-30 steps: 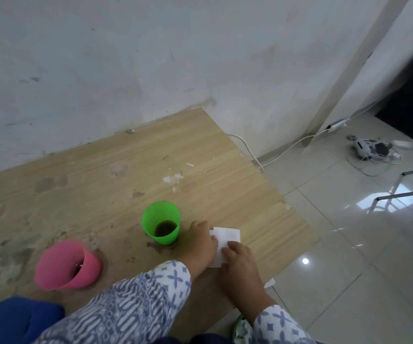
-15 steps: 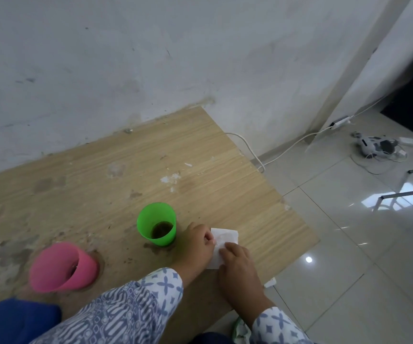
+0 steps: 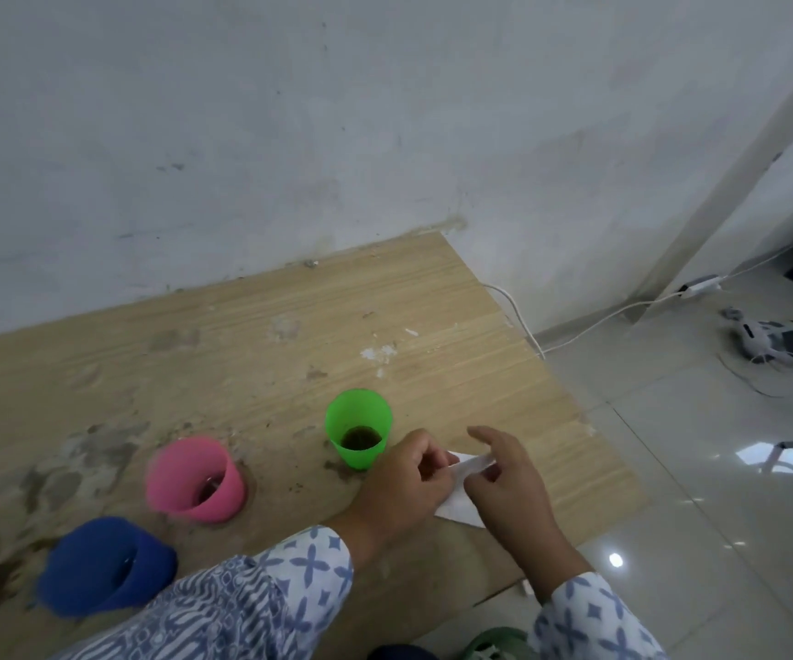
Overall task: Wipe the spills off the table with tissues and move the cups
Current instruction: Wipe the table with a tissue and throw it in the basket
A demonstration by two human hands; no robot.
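Observation:
A white tissue lies near the front right of the wooden table, its top edge lifted. My left hand pinches its left side and my right hand pinches its upper right edge, index finger raised. Just left of my left hand stands a green cup with dark liquid at the bottom. A pink cup and a blue cup stand further left. Brown spill marks stain the table around the cups.
A grey wall runs along the table's far edge. The table's right edge drops to a tiled floor, where a white cable and a small white device lie.
The tissue's top edge has been lifted off the table between both hands. The view has swung left, bringing the blue cup fully into sight.

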